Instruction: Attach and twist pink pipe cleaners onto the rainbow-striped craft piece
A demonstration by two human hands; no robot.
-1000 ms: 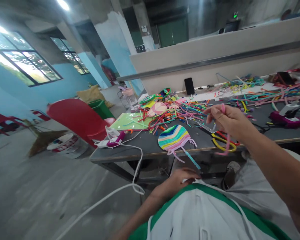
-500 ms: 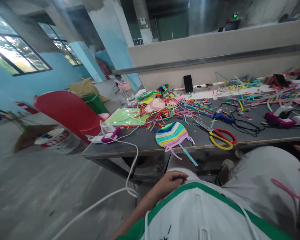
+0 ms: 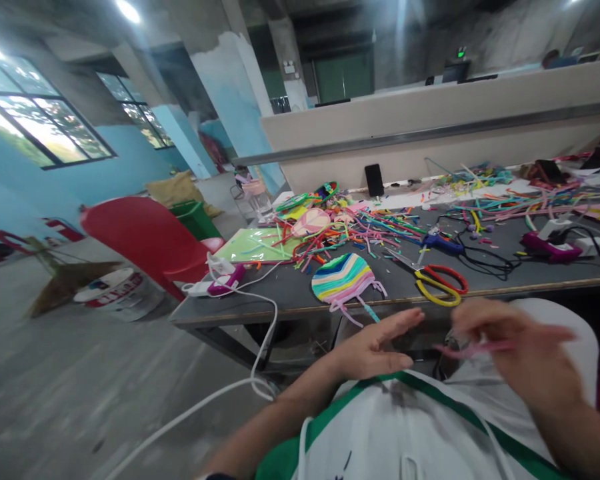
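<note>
Right hand (image 3: 520,353) has swung inward, blurred but apparently pinching a pink strip (image 3: 475,348) in front of the worktop (image 3: 290,288); left hand (image 3: 373,347) has lifted, fingers loose, empty. Looks like strip positioning; next calls for a steadying left grip. Striped piece (image 3: 343,277) on worktop.

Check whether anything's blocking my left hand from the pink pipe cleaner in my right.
Nothing visible stands in the way: open space separates your left hand from the pink pipe cleaner in your right hand.
</note>
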